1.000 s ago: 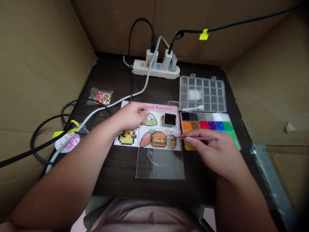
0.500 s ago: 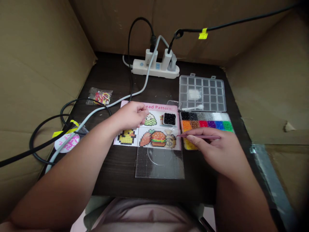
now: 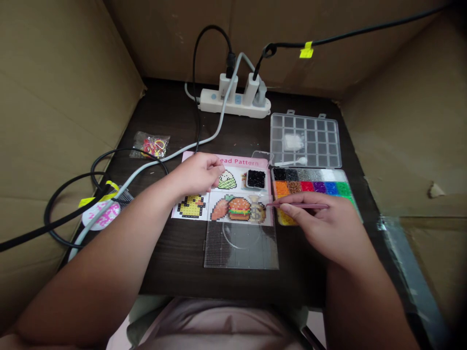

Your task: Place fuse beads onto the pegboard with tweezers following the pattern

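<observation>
My right hand (image 3: 321, 214) is closed on pink tweezers (image 3: 299, 205), whose tips point left over the edge of the pattern sheet. Curled together, the fingers of my left hand (image 3: 202, 172) hover over or rest on the sheet's left part; what they hold, if anything, is hidden. The bead pattern sheet (image 3: 239, 163) shows a duck, carrot, burger and money bag. A clear pegboard (image 3: 241, 245) overlaps its lower part. On the sheet stands a small tray of black beads (image 3: 256, 179). Behind my right hand sits a sorted bead box (image 3: 306, 187), partly covered.
The bead box's clear lid (image 3: 306, 138) lies open at the back, holding a white packet (image 3: 294, 142) and a small white spoon (image 3: 301, 161). A power strip (image 3: 235, 103) with cables stands at the back. Left are a bag of rings (image 3: 150, 146) and a pink-white disc (image 3: 101, 215).
Hardly anything differs. My right hand and the tweezers have shifted very slightly to the left; my left hand stays in place.
</observation>
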Available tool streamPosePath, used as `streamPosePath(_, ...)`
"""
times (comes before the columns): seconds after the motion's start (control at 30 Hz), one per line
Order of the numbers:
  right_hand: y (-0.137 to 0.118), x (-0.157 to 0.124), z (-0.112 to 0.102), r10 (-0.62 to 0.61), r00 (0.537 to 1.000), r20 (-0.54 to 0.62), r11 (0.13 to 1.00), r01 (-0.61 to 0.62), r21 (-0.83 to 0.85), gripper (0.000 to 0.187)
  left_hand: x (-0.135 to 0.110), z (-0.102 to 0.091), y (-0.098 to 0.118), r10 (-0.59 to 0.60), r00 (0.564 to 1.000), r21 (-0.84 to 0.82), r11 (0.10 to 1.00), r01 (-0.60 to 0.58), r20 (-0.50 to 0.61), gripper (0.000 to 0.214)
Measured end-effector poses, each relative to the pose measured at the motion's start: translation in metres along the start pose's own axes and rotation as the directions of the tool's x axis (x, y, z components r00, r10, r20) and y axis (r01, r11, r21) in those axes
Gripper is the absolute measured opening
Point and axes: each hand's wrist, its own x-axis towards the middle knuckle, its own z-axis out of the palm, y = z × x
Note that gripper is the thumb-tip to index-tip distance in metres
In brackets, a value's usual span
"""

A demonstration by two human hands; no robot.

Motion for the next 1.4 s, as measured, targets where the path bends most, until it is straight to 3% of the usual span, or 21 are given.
streamPosePath(0.27,-0.004,-0.001,-0.001,0.001,0.999,-0.046,1.000,-0.001,-0.011,0.011,0.000,0.000,0.000,0.004,1.000,0.003,1.000,-0.004,0.005,0.018)
streamPosePath(0.5,0.002,0.004,0.009,-0.005,0.963,-0.271,0.994,0.034,0.103,0.014,0.002,0.000,-0.004,0.036,0.999,0.028,0.999,-0.036,-0.006,0.019)
streamPosePath(0.8,-0.001,0.011,0.035,-0.067,0.916,-0.395,0.973,0.148,0.179,0.015,0.002,0.001,-0.005,0.052,0.999,-0.018,0.998,-0.052,-0.012,0.020)
streamPosePath(0.97,0.000,0.015,0.044,-0.115,0.924,-0.364,0.974,0.178,0.143,0.015,0.003,0.001,-0.005,0.050,0.999,-0.015,0.999,-0.050,-0.011,0.020)
streamPosePath(1.4,0.000,0.015,0.042,-0.077,0.937,-0.340,0.971,0.147,0.186,0.014,0.004,0.002,-0.006,0.030,1.000,-0.037,0.999,-0.030,-0.008,0.020)
